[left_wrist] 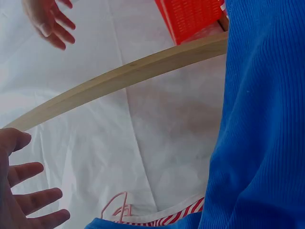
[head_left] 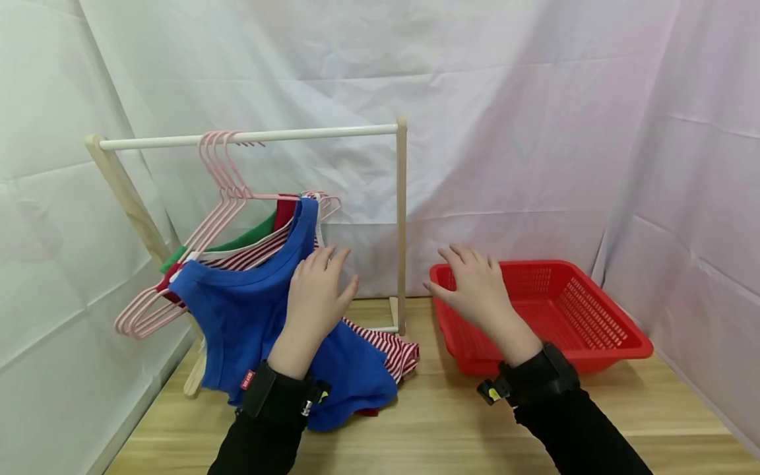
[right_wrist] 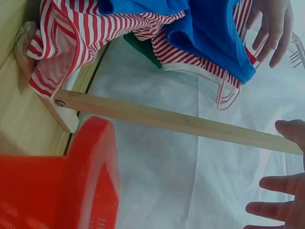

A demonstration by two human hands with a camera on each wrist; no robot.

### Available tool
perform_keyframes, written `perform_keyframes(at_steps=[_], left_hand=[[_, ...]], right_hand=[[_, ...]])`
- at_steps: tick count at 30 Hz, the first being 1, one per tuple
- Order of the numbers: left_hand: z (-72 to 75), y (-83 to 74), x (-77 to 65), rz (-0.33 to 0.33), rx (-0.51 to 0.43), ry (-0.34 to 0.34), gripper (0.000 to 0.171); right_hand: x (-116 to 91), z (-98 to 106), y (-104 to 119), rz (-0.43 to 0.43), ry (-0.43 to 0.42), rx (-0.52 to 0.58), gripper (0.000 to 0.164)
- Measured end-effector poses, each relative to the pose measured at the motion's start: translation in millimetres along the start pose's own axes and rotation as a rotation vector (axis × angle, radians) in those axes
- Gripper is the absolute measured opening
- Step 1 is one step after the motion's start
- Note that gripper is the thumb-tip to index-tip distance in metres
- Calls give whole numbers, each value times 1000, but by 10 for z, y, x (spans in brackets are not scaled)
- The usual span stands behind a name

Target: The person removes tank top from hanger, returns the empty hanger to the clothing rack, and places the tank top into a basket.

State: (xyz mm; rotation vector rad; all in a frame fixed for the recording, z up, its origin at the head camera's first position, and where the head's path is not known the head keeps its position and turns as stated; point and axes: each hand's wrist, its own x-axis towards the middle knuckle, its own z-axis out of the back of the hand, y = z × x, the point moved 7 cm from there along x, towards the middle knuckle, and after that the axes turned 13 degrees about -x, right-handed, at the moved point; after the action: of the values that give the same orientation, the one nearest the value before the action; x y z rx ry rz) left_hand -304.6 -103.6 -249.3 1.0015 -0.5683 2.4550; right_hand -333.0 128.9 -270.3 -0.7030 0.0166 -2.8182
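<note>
Several garments hang on pink hangers (head_left: 222, 191) from a rack's white rail (head_left: 320, 134). Frontmost is a blue sleeveless top (head_left: 237, 310); behind it show a red-and-white striped garment (head_left: 400, 349), a green one (head_left: 261, 231) and some dark red cloth. In the head view my left hand (head_left: 315, 297) is in front of the blue top, fingers spread and holding nothing; whether it touches the cloth I cannot tell. My right hand (head_left: 477, 293), fingers also spread and holding nothing, hovers over the near left side of a red plastic basket (head_left: 594, 359).
The rack's wooden right post (head_left: 402, 224) stands between the clothes and the basket. Its left post (head_left: 127, 198) leans beside the hangers. A wooden tabletop (head_left: 445, 435) lies below, with white curtains (head_left: 505, 132) behind and at both sides.
</note>
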Motion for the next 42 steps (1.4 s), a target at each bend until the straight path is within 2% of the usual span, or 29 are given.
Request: perform_keyframes(at_steps=[7, 12, 23, 28, 32, 42], left_hand=[[186, -20, -113, -35, -52, -93, 41], [296, -9, -180, -43, -55, -132, 39], [560, 115, -295, -43, 54, -171, 39], [734, 181, -351, -50, 130, -230, 46], [828, 239, -384, -39, 201, -246, 49], [1086, 368, -445, -48, 224, -330, 34]], right_hand=[[-106, 19, -5, -27, -45, 44, 69], [-156, 37, -10, -33, -72, 55, 65], [-195, 103, 76, 14, -96, 71, 51], [-226, 103, 101, 21, -85, 69, 52], [-238, 105, 110, 25, -82, 60, 52], [-264, 61, 149, 33, -64, 67, 53]])
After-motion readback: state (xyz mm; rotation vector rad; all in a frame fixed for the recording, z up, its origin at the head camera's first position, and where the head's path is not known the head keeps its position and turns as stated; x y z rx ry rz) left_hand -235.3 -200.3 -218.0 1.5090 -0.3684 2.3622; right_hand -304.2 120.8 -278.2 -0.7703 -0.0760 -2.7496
